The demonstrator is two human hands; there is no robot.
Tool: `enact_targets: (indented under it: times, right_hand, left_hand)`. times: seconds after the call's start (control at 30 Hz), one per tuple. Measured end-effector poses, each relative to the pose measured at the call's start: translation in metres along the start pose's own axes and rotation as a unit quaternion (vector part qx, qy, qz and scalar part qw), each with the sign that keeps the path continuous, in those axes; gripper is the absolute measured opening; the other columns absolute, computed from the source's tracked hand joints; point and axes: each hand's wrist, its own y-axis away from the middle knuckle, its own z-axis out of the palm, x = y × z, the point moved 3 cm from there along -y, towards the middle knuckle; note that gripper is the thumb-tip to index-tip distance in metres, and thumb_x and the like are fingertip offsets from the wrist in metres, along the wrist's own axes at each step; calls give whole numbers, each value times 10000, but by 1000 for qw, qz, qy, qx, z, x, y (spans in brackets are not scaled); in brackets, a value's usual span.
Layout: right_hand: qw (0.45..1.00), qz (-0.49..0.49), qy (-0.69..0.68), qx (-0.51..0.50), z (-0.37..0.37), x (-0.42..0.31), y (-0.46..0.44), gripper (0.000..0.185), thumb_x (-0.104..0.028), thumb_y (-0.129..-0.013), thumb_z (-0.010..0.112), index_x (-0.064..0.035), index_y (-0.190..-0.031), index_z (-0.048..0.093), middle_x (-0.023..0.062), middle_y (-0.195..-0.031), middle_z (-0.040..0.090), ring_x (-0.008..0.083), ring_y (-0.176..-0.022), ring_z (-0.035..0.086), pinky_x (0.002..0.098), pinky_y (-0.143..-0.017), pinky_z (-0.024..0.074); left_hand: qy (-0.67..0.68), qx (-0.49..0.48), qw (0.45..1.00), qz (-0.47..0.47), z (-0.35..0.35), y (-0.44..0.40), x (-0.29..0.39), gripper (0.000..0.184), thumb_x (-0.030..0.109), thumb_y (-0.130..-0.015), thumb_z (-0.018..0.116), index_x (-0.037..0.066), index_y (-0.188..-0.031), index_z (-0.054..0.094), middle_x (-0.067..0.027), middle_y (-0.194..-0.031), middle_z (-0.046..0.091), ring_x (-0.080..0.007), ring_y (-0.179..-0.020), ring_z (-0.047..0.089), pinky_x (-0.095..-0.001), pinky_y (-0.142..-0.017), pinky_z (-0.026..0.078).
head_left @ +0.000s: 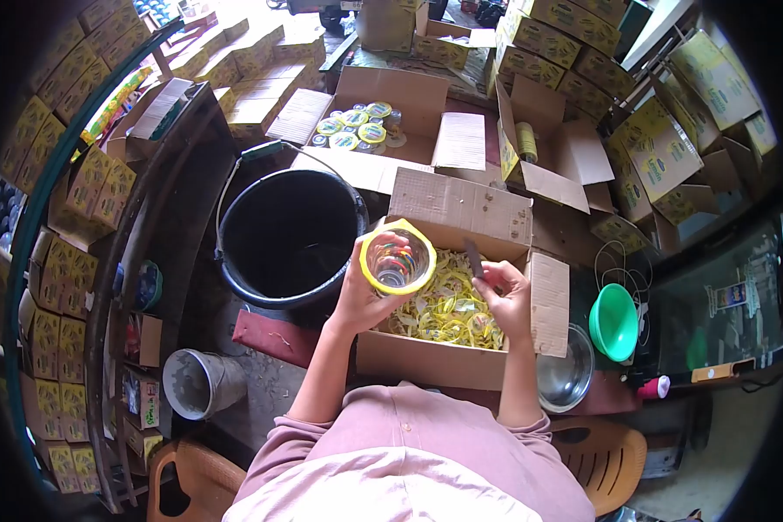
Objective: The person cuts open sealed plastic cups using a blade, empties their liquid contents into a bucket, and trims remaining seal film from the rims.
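My left hand [357,296] is wrapped round a clear plastic cup [398,265] with a yellow rim, its open mouth tilted toward me. Colored marks show through the cup's wall. In my right hand [506,296] is a thin dark blade [474,258], pinched between thumb and fingers and pointing up, apart from the cup. Below both hands stands an open cardboard box [435,358], holding a heap of yellow and clear plastic trimmings [452,315].
A large black bucket [291,291] stands left of the box. Behind are a carton of lidded cups [391,87] and another open carton [557,187]. A green bowl [613,322] and a clear basin [565,370] lie right. A grey pail [204,383] sits lower left.
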Motion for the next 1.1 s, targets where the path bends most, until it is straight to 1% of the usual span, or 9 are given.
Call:
enact_targets:
  times: [0.07, 0.1, 0.2, 0.3, 0.33, 0.53, 0.73, 1.03, 1.1]
  right_hand:
    - [993, -48, -102, 36, 11, -21, -2, 224, 47, -725, 669, -18, -939, 648, 27, -751, 583, 74, -662, 545, 212, -618, 435]
    - [991, -89, -79, 61, 15, -33, -1, 215, 50, -726, 666, -14, -931, 646, 33, -749, 577, 82, -662, 545, 217, -612, 431]
    - [986, -132, -38, 95, 29, -60, 2, 168, 40, -723, 672, -11, -883, 652, 61, -724, 597, 113, -643, 565, 227, -595, 436]
    - [971, -199, 0, 135, 38, -67, 9, 158, 25, -721, 679, -13, -872, 654, 74, -701, 603, 131, -611, 571, 239, -566, 444]
    - [967, -209, 11, 145, 39, -70, 9, 154, 15, -720, 683, -14, -869, 657, 77, -688, 600, 144, -594, 574, 248, -548, 450]
    - [964, -216, 52, 147, 39, -76, 6, 165, 28, -714, 680, -17, -871, 663, 74, -679, 585, 151, -587, 562, 251, -540, 443]
    - [959, -224, 54, 162, 35, -75, 6, 158, 37, -703, 682, -7, -854, 662, 75, -672, 575, 159, -570, 540, 260, -520, 421]
    - [960, -220, 55, 162, 34, -72, 10, 160, 45, -698, 676, -4, -850, 662, 76, -664, 572, 156, -565, 534, 254, -515, 411]
    - [960, -221, 56, 160, 34, -73, 11, 161, 47, -698, 673, -4, -850, 661, 75, -664, 572, 154, -565, 535, 252, -516, 412]
  left_hand:
    - [-14, 12, 1000, 19, 7, -1, 2, 672, -33, -672, 707, 45, -1228, 338, -111, -1152, 460, -193, -1077, 501, -342, -900, 449]
    - [-29, 16, 999, 30, 10, -1, 4, 665, -30, -669, 710, 44, -1219, 343, -112, -1152, 461, -196, -1077, 502, -342, -899, 449]
    - [-72, 23, 995, 58, 19, -3, 13, 659, -11, -651, 731, 40, -1187, 350, -120, -1142, 465, -203, -1066, 513, -331, -887, 452]
    - [-144, 26, 987, 72, 23, -4, 16, 689, 14, -637, 750, 35, -1189, 339, -123, -1130, 473, -198, -1056, 520, -321, -884, 446]
    - [-135, 30, 987, 79, 24, -6, 16, 700, 20, -629, 755, 34, -1188, 333, -122, -1117, 481, -198, -1050, 524, -315, -887, 439]
    - [-203, 26, 975, 88, 23, -10, 13, 700, 51, -608, 765, 41, -1175, 354, -112, -1102, 487, -201, -1020, 527, -320, -888, 423]
    - [-172, 13, 980, 96, 28, -12, 9, 707, 69, -595, 769, 43, -1175, 366, -104, -1091, 490, -204, -1021, 511, -330, -901, 394]
    - [-211, 22, 973, 93, 28, -9, 10, 729, 71, -575, 780, 50, -1181, 374, -100, -1094, 490, -215, -1032, 494, -343, -916, 368]
    - [-197, 28, 976, 92, 27, -9, 6, 710, 116, -587, 793, 47, -1167, 389, -106, -1082, 496, -230, -1019, 507, -341, -884, 410]
